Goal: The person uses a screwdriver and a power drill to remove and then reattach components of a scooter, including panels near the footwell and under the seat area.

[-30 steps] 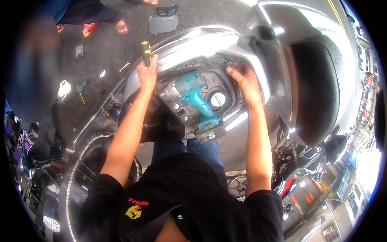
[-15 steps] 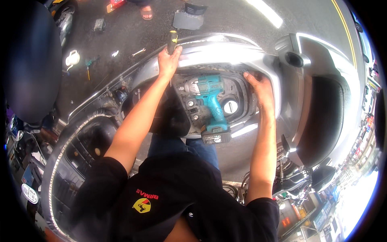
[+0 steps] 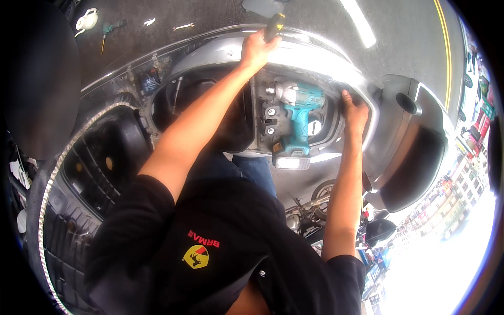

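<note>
My left hand (image 3: 257, 51) is closed round the black-and-yellow handle of a screwdriver (image 3: 274, 27), over the far silver side panel (image 3: 210, 54) of a scooter. The handle's end points up and away; its tip is hidden by my hand and arm. At the right, my right hand (image 3: 357, 116) grips the inner edge of the silver bodywork, thumb on top, other fingers mostly out of sight. Between my hands a teal cordless impact wrench (image 3: 302, 118) lies in the scooter's open centre section, beside a round white cap (image 3: 314, 128).
A dark open compartment (image 3: 231, 123) sits left of the wrench, with a thin metal tool (image 3: 177, 94) in it. On the ground beyond are a wrench (image 3: 184, 25), a teal-handled tool (image 3: 111, 29) and a white jug (image 3: 86, 20). The scooter's dark seat (image 3: 420, 168) stands at right.
The view has shifted, so the scooter appears farther right. My left hand has moved slightly away from me and right, the screwdriver handle now leaning right. My right hand keeps its grip on the bodywork.
</note>
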Action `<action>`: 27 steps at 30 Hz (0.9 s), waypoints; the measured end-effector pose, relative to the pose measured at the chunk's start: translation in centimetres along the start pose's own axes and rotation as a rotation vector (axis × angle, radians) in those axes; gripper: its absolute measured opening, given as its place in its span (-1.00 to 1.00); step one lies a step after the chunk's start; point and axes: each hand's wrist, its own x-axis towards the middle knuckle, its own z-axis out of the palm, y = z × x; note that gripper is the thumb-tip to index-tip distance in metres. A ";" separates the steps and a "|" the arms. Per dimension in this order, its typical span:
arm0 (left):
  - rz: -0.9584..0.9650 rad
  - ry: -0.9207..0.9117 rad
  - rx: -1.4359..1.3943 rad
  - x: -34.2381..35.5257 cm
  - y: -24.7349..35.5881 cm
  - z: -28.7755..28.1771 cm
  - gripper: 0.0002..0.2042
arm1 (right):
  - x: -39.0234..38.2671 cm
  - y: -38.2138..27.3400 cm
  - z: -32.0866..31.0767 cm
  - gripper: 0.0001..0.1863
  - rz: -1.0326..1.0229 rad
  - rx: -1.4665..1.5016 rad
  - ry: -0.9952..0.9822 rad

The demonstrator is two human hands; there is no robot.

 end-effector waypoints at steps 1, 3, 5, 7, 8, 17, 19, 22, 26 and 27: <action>-0.020 -0.007 -0.039 -0.3 -0.1 0.0 -0.79 | -0.4 0.2 0.2 -0.36 -0.048 -0.038 0.036; -0.047 -0.020 -0.105 -0.4 -0.2 0.0 -0.80 | -1.0 0.4 0.4 -0.37 -0.149 -0.094 0.107; -0.035 -0.032 -0.051 -0.3 -0.3 0.1 -0.79 | -1.3 0.6 0.0 -0.43 -0.183 -0.126 0.100; -0.018 -0.022 -0.055 -0.2 -0.8 0.0 -0.78 | -1.4 0.7 0.1 -0.50 -0.243 -0.194 0.108; -0.016 -0.021 -0.027 -0.2 -0.7 -0.1 -0.77 | -1.6 0.2 0.1 -0.54 -0.284 -0.249 0.127; 0.012 -0.030 -0.055 -0.4 -0.2 -0.3 -0.75 | -2.1 -1.6 0.4 -0.52 -0.286 -0.694 0.165; 0.007 -0.044 -0.042 -0.4 0.0 -0.4 -0.76 | -2.0 -2.0 0.3 -0.51 -0.242 -0.715 0.127; -0.032 -0.046 -0.089 -0.4 -0.1 -0.1 -0.75 | -1.2 0.5 0.3 -0.54 -0.368 -0.529 0.183; -0.001 -0.045 -0.038 -0.2 -0.3 -0.4 -0.74 | -1.9 -0.7 0.2 -0.56 -0.491 -0.547 0.134; -0.004 -0.048 -0.046 -0.4 -0.2 -0.4 -0.74 | -1.9 -0.8 0.2 -0.55 -0.418 -0.610 0.133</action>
